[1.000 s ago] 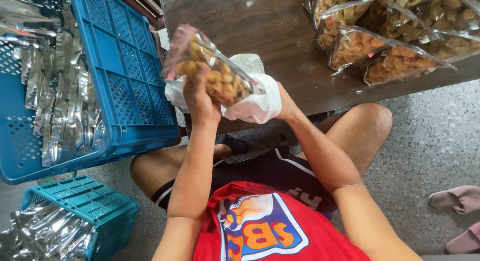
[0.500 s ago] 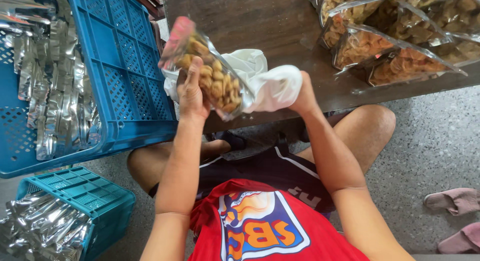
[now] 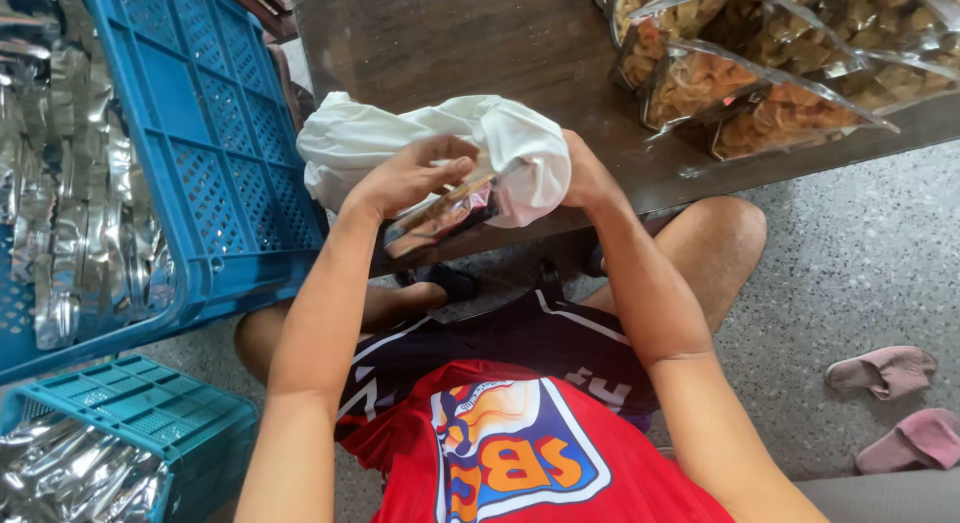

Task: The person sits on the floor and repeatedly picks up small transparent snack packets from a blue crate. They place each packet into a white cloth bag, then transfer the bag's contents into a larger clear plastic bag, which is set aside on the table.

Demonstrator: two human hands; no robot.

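Your left hand (image 3: 405, 178) and right hand (image 3: 585, 173) grip the snack packet (image 3: 440, 215) mid-wipe inside the white cloth (image 3: 440, 133); other packets (image 3: 760, 73) wait beyond your right hand.

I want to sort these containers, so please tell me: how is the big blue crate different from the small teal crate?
The blue crate is larger and stands tilted beside the table; the teal crate is smaller and sits lower, on the floor. The blue crate is a plain bright blue, the teal crate a greener blue. Both have latticed plastic walls, and both hold shiny silver foil pouches.
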